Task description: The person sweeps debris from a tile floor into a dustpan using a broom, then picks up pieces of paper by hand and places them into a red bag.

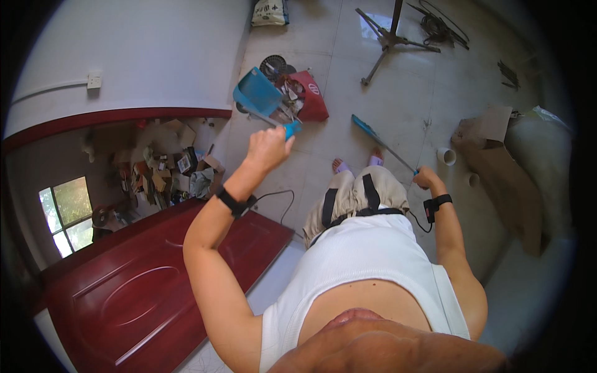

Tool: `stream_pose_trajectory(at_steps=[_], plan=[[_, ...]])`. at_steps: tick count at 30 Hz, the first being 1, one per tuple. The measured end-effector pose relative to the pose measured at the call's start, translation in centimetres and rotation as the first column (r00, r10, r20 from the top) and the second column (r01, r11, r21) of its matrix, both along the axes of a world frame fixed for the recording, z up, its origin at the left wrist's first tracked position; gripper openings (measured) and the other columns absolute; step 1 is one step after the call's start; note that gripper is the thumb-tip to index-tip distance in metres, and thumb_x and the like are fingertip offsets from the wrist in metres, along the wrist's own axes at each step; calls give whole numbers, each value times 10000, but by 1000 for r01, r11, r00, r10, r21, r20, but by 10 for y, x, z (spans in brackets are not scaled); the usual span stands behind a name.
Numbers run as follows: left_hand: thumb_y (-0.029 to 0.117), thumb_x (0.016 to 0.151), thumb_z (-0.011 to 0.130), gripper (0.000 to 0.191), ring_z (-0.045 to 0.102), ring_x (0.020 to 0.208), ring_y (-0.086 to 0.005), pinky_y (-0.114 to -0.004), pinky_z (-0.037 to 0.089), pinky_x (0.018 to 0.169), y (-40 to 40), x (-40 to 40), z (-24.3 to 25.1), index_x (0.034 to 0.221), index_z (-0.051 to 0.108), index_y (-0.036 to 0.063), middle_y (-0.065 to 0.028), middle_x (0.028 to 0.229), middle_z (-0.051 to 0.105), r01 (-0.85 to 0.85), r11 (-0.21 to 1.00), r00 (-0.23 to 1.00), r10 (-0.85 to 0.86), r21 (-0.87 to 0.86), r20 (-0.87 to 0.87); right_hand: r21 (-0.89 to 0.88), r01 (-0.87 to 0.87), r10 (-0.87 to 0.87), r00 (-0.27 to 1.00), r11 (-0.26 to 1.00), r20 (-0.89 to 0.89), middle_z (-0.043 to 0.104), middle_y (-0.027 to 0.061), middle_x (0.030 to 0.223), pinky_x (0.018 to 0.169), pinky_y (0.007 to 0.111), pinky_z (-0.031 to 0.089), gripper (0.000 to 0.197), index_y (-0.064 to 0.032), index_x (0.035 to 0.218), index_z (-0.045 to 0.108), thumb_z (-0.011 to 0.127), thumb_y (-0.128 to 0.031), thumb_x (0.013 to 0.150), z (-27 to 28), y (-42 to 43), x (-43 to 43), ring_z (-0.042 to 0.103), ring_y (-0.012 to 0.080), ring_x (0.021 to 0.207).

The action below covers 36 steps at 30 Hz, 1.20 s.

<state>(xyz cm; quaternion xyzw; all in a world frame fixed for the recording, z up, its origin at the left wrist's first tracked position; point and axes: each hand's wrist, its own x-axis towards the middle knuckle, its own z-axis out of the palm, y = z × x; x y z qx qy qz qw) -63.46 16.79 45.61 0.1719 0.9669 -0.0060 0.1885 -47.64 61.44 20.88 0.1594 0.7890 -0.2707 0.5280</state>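
My left hand (267,148) grips the handle of a blue dustpan (258,91), which is up near the wall with its pan tilted. Right beside the pan stands a red bag (316,95) with crumpled litter showing at its opening. Whether the dustpan touches the bag I cannot tell. In my right hand (427,177) is the thin handle of a broom (392,151). The broom's blue head (363,125) points away from me over the tiled floor (322,140), ahead of my feet in light sandals.
An open red door (154,284) is at left, beside a doorway onto heaped clutter (163,177). A black basket (273,66) sits behind the dustpan. Cardboard (503,186) and a white cup-like cylinder (446,156) lie right. Ahead are a metal stand (391,41), coiled cable (438,28) and a sack (270,13).
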Motion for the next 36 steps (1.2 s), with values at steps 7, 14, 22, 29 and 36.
stream_pose_trajectory(at_steps=[7,14,22,29,36], plan=[[347,830,618,326,643,605,-362,-451,514,555,1,19,2,822,614,21,-178,662,645,108,994,990,-104,-33,94,28,-33,33,999,999,-5,609,186,592,537,397,474,145,35,622,624,536,-68,674,-2,1,-18,623,299,547],[318,818,627,300,647,601,-343,-449,509,556,13,34,8,821,597,20,-172,659,642,150,989,980,-145,-21,139,-8,12,-12,999,1000,36,579,130,548,447,377,437,117,34,670,594,574,-73,713,-10,2,-8,572,239,463],[337,835,616,326,644,611,-365,-457,512,560,7,18,9,840,588,12,-193,667,641,74,996,986,-66,-51,151,8,-29,29,1000,1000,9,607,169,589,515,391,476,142,39,640,619,537,-65,692,-8,4,-5,614,274,529],[370,826,627,341,637,595,-369,-458,505,539,-7,25,1,835,590,31,-191,666,638,131,991,989,-128,-32,73,49,-119,121,992,992,-26,648,255,713,564,404,488,182,52,735,648,516,-68,698,3,0,-16,647,356,624],[355,855,595,349,629,608,-381,-469,501,555,-21,17,31,886,608,7,-197,652,626,-60,998,998,60,-20,20,-13,-19,20,999,1000,44,613,167,608,506,380,459,130,21,665,625,539,-64,714,2,-2,-22,599,262,524]])
